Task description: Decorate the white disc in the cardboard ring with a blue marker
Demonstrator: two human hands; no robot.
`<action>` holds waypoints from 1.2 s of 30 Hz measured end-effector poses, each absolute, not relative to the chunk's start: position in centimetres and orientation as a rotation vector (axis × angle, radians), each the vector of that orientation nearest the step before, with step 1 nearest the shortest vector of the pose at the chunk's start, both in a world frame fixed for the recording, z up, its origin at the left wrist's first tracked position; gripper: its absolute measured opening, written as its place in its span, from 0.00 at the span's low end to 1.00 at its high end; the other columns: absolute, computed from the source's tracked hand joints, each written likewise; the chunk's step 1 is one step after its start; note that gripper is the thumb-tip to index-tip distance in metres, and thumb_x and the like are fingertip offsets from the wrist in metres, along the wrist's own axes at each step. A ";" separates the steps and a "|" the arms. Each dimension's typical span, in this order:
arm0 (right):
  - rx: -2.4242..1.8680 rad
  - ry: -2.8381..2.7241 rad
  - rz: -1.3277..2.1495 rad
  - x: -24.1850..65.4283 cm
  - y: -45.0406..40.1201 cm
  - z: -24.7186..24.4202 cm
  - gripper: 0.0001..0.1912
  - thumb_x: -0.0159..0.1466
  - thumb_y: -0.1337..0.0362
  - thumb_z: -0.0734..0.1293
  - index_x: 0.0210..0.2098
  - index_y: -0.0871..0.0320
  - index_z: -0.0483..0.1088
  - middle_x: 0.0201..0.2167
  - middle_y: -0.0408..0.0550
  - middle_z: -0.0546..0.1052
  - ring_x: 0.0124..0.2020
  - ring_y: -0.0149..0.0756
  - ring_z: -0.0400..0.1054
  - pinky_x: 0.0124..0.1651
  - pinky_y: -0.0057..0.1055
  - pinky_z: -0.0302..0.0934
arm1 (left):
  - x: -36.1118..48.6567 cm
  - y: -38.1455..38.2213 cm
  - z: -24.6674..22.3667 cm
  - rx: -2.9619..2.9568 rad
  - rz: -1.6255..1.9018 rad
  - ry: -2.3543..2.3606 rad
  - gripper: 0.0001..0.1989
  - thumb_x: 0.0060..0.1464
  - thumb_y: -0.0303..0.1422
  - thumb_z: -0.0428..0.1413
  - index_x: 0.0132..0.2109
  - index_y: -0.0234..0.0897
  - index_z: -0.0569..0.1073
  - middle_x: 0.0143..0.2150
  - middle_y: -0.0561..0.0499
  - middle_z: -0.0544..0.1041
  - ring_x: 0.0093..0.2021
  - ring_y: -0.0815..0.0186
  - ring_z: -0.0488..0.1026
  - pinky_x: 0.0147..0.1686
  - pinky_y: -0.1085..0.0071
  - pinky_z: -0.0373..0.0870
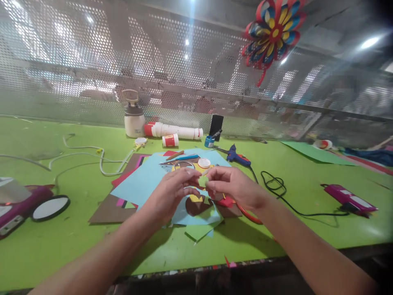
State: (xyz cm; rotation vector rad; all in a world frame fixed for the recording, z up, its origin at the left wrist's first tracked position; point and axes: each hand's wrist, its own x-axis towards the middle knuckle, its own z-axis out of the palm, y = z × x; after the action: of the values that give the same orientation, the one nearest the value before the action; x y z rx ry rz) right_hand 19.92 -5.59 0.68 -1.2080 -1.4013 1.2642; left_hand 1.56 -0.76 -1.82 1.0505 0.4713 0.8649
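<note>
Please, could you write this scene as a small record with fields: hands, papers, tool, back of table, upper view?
Left hand: fingers curved beside the small green paper piece; grip unclear
Right hand: fingers pinching that piece
Papers: light blue sheet, brown sheet
Tool: blue glue gun, right of papers
Back of table: sprayer, blue jar
Upper right: multicoloured flower decoration

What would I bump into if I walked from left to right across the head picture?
Round white disc with a black rim, white pump bottle, left hand, small green piece, right hand, purple power strip with a black plug.
</note>
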 end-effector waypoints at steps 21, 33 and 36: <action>-1.161 -1.240 1.350 19.5 -4.6 -2.3 0.13 0.55 0.57 0.75 0.31 0.59 0.72 0.26 0.40 0.73 0.28 0.28 0.66 0.33 0.29 0.60 | 2.7 -0.2 -2.8 1.022 0.905 0.737 0.08 0.48 0.32 0.65 0.29 0.34 0.73 0.29 0.54 0.72 0.31 0.71 0.70 0.35 0.73 0.68; -1.120 -1.204 1.407 19.7 -4.8 -2.9 0.14 0.54 0.57 0.75 0.27 0.60 0.70 0.21 0.39 0.72 0.23 0.26 0.65 0.31 0.29 0.58 | 2.3 -0.4 -2.8 0.985 0.790 0.648 0.16 0.56 0.42 0.57 0.34 0.31 0.76 0.29 0.48 0.74 0.32 0.66 0.71 0.30 0.72 0.70; -1.110 -1.218 1.434 19.9 -5.0 -3.0 0.15 0.54 0.55 0.75 0.28 0.60 0.71 0.21 0.40 0.73 0.23 0.27 0.65 0.31 0.29 0.58 | 2.1 -0.4 -2.6 0.991 0.778 0.655 0.15 0.56 0.41 0.58 0.34 0.32 0.76 0.28 0.49 0.73 0.30 0.67 0.70 0.30 0.73 0.70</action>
State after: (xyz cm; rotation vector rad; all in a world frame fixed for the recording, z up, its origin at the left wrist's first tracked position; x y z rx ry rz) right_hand 19.86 -4.97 -2.96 -1.1105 -1.2184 1.4341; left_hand 2.12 -0.43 -2.63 0.9914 0.6545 0.7785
